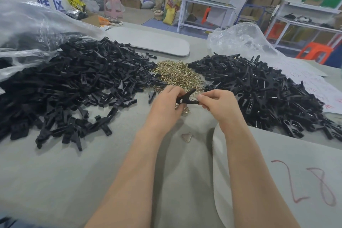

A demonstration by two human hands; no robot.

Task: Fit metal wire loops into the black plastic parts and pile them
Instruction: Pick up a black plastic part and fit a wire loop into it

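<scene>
Left hand (166, 104), fingers curled, grips one end of a black plastic part (185, 96). Right hand (217, 104) pinches its other end between thumb and forefinger. Just beyond the fingertips lies the heap of metal wire loops (177, 73), with the left pile (74, 83) and right pile (259, 89) of black parts on either side. A loose triangular loop (186, 137) lies between the wrists on the grey table (92, 181).
</scene>
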